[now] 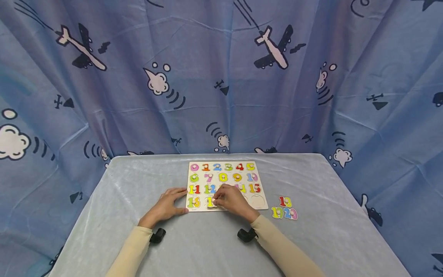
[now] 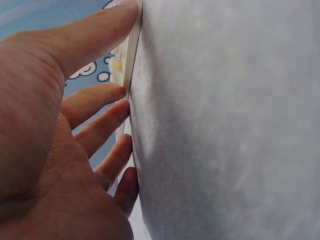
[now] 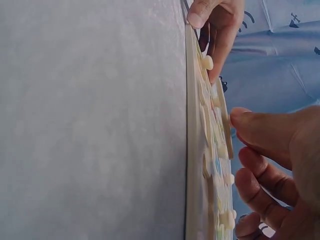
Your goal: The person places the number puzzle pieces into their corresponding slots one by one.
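A wooden number puzzle board [image 1: 261, 208] lies on the table, with coloured number pieces in rows. My left hand [image 1: 167, 206] rests against its left edge, fingers spread; in the left wrist view thumb and fingertips touch the board's side [image 2: 132, 57]. Over the bottom row my right hand [image 1: 232, 200] pinches a number puzzle piece [image 1: 209, 202] showing a yellow 1; its other digit is hidden by the fingers. The right wrist view has this piece [image 3: 224, 120] raised and tilted above the board. Two outlined recesses at the bottom right are unfilled, one partly covered by my right hand.
Right of the board lie three loose pieces: a red and yellow one [image 1: 285, 202], a 19 [image 1: 277, 212] and a 20 [image 1: 290, 214]. A grey cloth covers the table [image 1: 221, 246]. Behind it hangs a blue curtain [image 1: 194, 77] with airplane prints.
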Demonstrator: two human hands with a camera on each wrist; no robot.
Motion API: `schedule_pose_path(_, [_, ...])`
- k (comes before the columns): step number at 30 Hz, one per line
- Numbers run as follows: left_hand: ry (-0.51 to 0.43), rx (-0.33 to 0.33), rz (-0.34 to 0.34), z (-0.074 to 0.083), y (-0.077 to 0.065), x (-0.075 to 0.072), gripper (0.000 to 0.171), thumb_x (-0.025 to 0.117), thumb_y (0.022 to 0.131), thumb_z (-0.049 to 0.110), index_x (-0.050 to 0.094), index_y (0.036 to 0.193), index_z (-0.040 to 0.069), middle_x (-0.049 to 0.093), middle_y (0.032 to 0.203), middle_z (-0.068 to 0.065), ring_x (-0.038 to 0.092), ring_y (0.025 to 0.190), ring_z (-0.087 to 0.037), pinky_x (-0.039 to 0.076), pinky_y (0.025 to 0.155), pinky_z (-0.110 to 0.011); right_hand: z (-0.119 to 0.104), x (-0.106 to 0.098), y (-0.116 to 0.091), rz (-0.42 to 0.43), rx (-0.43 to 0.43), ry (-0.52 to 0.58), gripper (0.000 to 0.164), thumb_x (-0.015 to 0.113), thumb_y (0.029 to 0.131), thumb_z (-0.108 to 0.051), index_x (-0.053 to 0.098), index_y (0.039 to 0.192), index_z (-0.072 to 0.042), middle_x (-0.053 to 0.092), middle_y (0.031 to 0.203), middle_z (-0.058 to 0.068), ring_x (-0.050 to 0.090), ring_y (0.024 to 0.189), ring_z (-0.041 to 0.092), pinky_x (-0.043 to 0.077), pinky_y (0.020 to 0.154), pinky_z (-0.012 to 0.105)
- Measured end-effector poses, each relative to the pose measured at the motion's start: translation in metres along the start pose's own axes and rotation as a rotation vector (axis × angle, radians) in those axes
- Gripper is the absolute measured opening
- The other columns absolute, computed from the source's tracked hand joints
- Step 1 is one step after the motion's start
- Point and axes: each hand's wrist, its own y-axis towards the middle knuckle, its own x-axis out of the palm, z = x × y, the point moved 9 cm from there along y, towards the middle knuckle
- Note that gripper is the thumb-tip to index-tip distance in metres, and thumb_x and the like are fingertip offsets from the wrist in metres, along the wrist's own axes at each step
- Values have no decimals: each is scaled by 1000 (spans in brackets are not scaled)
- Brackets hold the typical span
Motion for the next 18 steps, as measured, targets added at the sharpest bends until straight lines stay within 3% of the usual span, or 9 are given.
schedule_pose_path(18, [2, -15, -5, -1, 1, 0, 74, 82, 80, 31, 51, 144, 11, 47, 151, -5, 34, 143, -31, 28, 113, -55, 2, 14, 9, -23, 25, -85, 7, 81, 81, -21, 74, 82, -21, 62, 80, -12, 50, 75, 6, 42, 73, 25])
